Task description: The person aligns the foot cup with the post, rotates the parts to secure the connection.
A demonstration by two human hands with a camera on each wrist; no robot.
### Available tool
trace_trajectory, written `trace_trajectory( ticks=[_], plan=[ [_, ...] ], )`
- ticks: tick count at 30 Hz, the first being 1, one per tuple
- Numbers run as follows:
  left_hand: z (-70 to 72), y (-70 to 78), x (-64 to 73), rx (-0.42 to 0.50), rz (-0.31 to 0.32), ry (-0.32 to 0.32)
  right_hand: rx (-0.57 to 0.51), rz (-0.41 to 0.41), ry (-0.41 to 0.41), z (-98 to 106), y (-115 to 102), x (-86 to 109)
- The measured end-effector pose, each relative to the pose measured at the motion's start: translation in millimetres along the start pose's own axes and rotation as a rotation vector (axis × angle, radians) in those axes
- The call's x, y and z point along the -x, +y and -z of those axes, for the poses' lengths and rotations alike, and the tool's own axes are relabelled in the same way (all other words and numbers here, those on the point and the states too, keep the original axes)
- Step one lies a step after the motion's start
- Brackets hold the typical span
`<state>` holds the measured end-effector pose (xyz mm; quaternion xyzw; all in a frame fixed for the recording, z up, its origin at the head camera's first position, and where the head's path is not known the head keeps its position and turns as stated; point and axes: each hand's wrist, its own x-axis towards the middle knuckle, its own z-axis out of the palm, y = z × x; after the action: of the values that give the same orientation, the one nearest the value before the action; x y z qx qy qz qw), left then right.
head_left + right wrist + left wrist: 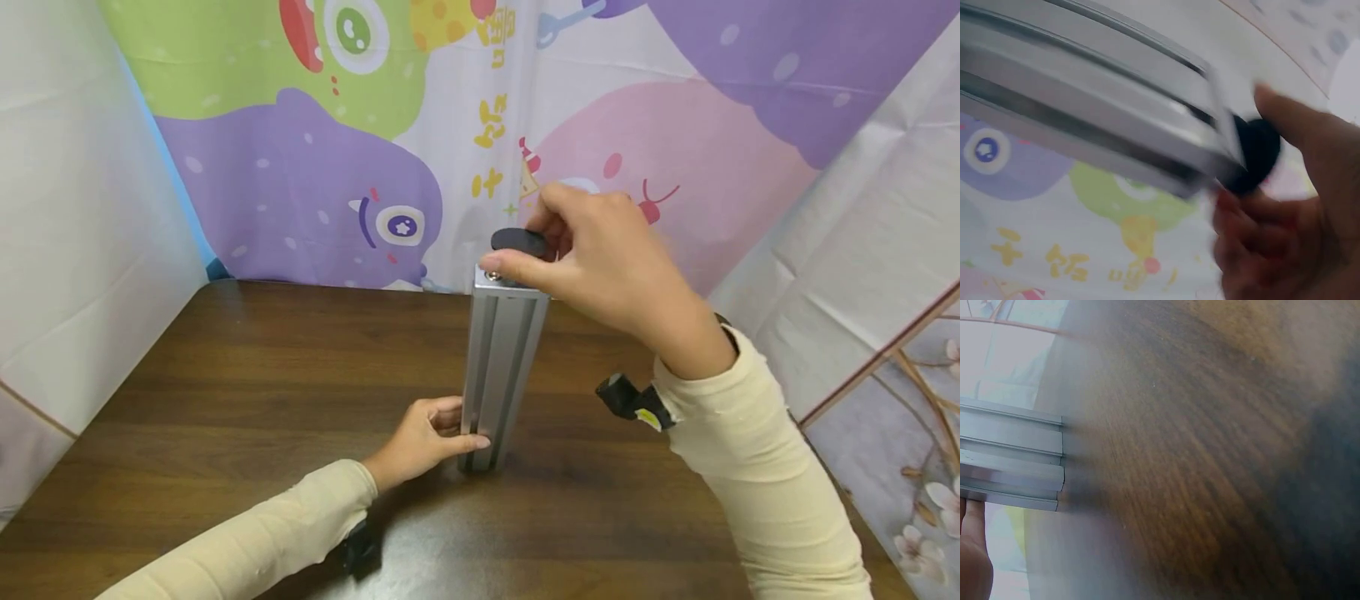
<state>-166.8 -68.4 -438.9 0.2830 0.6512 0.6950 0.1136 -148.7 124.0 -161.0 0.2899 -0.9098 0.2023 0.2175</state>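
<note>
A silver aluminium profile with long grooves stands upright on the wooden table. Low on it, my left hand grips the profile, thumb across the front and fingers on the far side. At the top end my right hand pinches a black round disc between thumb and fingers. A small shiny metal piece shows under the thumb tip. In the right wrist view the black disc sits right at the profile's end. The left wrist view shows the profile's foot on the table.
Around the profile spreads the dark wooden table. A printed cartoon curtain hangs behind it, with white side panels left and right. Small black cameras are fixed at both cream sleeves.
</note>
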Motion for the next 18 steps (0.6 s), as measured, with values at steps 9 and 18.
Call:
trace_trajectory(
  ticks=[9, 18],
  plan=[
    [-0.3, 2.4, 0.4, 0.004, 0.003, 0.001, 0.195, -0.053, 0.238, -18.8, -12.2, 5.9],
    [-1.3, 1.5, 0.2, 0.014, 0.015, 0.008, 0.148, -0.014, 0.187, -11.0, -5.6, 8.4]
  ],
)
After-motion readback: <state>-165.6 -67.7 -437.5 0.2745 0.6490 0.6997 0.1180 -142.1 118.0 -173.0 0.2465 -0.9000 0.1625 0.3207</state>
